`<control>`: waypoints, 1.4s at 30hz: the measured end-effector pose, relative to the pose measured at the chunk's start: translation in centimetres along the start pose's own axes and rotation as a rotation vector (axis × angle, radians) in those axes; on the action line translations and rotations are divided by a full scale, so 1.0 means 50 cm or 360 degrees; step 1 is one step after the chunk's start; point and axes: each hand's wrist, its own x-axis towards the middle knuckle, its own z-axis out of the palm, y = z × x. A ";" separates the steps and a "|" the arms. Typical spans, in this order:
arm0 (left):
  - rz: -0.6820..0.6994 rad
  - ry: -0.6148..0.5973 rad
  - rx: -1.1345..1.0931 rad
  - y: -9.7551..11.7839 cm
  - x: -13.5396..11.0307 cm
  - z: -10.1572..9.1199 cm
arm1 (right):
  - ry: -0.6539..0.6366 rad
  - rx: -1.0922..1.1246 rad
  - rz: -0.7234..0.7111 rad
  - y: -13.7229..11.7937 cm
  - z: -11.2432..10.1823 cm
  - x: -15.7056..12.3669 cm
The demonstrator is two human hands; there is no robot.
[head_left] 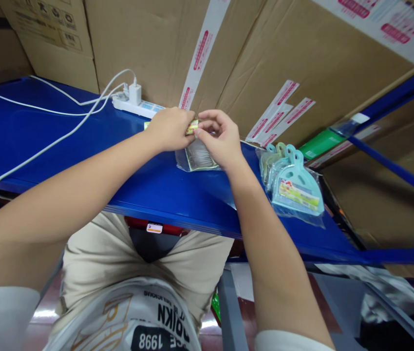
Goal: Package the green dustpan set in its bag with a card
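Observation:
My left hand is closed around a yellow printed label, whose end sticks out past the fingers. Thumb and curled fingers of my right hand pinch at that end. Just under both hands, a small brush with pale bristles lies in a clear plastic bag on the blue table; my hands cover its upper part. Off to the right is a pile of bagged light-blue and greenish dustpans, the front one bearing a yellow label.
A white power strip with plugged-in chargers and looping white cables sits at the back left. Large cardboard boxes rise behind the table, with white-and-red tape strips on them. A green package leans by the blue frame at right.

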 end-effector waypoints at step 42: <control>-0.0071 0.0161 -0.0172 0.025 -0.008 -0.022 | 0.0213 -0.0320 -0.0298 0.020 -0.001 0.014</control>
